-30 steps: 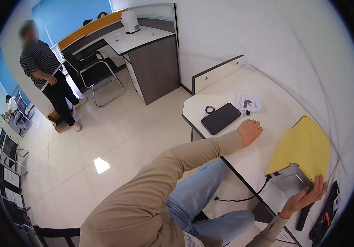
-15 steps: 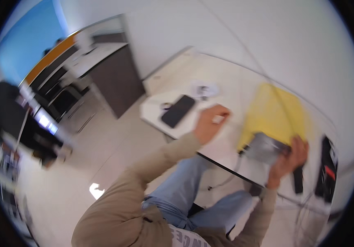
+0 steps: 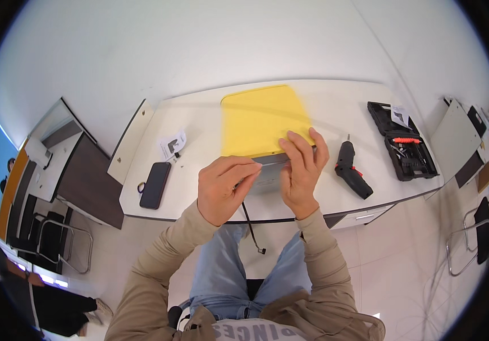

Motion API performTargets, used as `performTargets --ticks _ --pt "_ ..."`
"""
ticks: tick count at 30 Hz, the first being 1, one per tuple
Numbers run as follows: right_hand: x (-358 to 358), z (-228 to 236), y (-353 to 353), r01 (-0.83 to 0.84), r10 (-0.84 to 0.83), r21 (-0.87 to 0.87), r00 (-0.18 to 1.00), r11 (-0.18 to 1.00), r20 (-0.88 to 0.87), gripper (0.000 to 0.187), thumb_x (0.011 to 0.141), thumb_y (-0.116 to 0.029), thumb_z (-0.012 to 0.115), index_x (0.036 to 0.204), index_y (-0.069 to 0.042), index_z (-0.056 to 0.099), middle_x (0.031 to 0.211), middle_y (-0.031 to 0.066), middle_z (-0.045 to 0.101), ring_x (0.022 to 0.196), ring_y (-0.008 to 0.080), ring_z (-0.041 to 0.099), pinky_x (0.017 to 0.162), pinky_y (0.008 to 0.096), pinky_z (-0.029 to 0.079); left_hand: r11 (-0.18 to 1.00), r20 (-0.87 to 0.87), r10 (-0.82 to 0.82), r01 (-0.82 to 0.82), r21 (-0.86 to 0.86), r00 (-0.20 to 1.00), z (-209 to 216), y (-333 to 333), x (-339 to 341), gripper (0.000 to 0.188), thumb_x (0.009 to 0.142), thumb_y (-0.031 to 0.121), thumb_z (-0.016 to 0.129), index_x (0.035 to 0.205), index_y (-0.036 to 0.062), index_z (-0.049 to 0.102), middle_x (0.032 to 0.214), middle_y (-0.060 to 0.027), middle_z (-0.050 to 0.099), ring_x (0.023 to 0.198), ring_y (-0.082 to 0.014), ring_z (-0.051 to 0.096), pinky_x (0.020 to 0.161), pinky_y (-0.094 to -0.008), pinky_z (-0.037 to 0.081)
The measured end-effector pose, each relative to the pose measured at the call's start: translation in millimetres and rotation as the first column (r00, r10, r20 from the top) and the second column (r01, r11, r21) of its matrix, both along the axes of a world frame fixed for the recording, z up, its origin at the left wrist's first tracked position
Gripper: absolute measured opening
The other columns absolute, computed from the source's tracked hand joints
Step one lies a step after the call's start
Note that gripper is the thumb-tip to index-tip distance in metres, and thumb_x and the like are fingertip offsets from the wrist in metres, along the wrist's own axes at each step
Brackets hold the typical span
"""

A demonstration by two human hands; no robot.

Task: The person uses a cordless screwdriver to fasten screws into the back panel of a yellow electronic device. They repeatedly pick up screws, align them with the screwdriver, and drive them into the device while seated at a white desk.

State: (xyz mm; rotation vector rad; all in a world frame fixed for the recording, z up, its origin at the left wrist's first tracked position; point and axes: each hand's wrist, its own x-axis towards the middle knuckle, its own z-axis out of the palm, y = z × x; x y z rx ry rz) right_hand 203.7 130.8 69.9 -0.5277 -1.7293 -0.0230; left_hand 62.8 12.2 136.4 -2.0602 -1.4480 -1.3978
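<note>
Two bare hands meet at the near edge of a yellow case (image 3: 266, 118), which sits mid-bench (image 3: 199, 122), its grey panel (image 3: 268, 181) toward the person; the left grip (image 3: 222, 186) is pinched together, thumb to fingertips, just in front of that edge (whether something small is between them I cannot tell), while the right grip (image 3: 302, 176) clasps the case's near right corner, fingers on top, thumb below; a black cable (image 3: 251, 227) hangs past the bench edge, a cordless screwdriver (image 3: 347, 165) lies to the right, a phone (image 3: 155, 186) to the left
</note>
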Motion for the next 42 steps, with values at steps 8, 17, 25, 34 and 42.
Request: performTargets --ticks 8,17,25,34,42 --pt "0 0 0 0.005 -0.006 -0.018 1.0 1.0 -0.028 0.045 0.074 -0.005 0.059 0.117 -0.013 0.067 0.129 0.0042 0.06 0.132 0.0367 0.042 0.11 0.0565 0.028 0.992 -0.316 0.085 -0.05 0.117 0.945 10 19 5 0.023 0.071 -0.001 0.078 0.092 0.0076 0.075 0.089 -0.0044 0.068 0.084 -0.0231 0.063 0.073 -0.0358 0.046" --pt "0 0 0 -0.006 0.005 -0.022 0.999 1.0 -0.034 0.042 0.076 -0.01 0.06 0.117 -0.013 0.067 0.128 0.0038 0.06 0.132 0.0357 0.042 0.111 0.055 0.027 0.972 -0.406 0.144 -0.052 0.228 0.903 1 35 2 0.02 0.07 0.003 0.078 0.088 0.0097 0.072 0.087 0.0003 0.065 0.084 -0.0211 0.061 0.079 -0.0375 0.042" --pt "1 0 0 -0.014 0.013 -0.028 1.0 0.999 -0.024 0.042 0.076 -0.011 0.06 0.118 -0.013 0.068 0.129 0.0041 0.06 0.133 0.0353 0.042 0.112 0.0547 0.025 0.977 -0.35 0.075 0.001 0.212 0.934 -2 39 2 0.023 0.069 -0.004 0.075 0.088 0.005 0.067 0.087 -0.0057 0.067 0.084 -0.0261 0.061 0.078 -0.0387 0.043" --pt "1 2 -1 -0.025 0.024 -0.029 0.999 0.999 -0.044 0.047 0.072 -0.003 0.057 0.116 -0.011 0.069 0.128 0.0051 0.062 0.133 0.0369 0.042 0.111 0.0531 0.028 0.976 -0.351 0.072 0.007 0.219 0.934 -4 40 1 0.024 0.066 -0.002 0.078 0.087 0.0062 0.069 0.086 -0.0048 0.062 0.083 -0.0262 0.059 0.077 -0.0394 0.044" --pt "1 2 -1 -0.027 0.026 -0.032 0.999 0.999 -0.041 0.047 0.071 -0.003 0.057 0.116 -0.011 0.069 0.128 0.0053 0.062 0.133 0.0372 0.042 0.111 0.0535 0.027 0.977 -0.346 0.065 0.011 0.214 0.936 -5 41 0 0.022 0.068 -0.003 0.079 0.088 0.0048 0.071 0.084 -0.0063 0.057 0.084 -0.0287 0.056 0.076 -0.0405 0.044"
